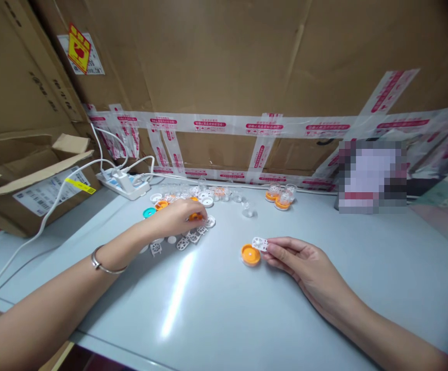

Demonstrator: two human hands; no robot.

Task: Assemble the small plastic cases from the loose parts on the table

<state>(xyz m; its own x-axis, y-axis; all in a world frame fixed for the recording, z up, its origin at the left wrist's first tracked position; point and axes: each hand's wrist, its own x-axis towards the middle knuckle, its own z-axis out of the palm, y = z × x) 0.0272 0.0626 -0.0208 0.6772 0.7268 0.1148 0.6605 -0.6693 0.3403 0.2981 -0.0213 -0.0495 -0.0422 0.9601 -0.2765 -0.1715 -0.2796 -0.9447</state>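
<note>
My left hand [177, 216] reaches into a pile of small plastic parts [193, 206] at the middle of the light table [216, 309]. Its fingers are closed on an orange round piece [195, 217]. My right hand [297, 260] rests on the table to the right, fingers pinched on a small white wheel-shaped part [260, 243]. An orange round cap [250, 254] lies on the table just left of that white part, touching or nearly touching it. A metal bangle [102, 264] sits on my left wrist.
Two assembled orange-and-clear pieces [280, 197] stand at the back. A teal cap [149, 212] lies left of the pile. A white power strip [123, 183] with cables sits at the back left, beside an open cardboard box [30, 190]. Taped cardboard walls [247, 77] enclose the table.
</note>
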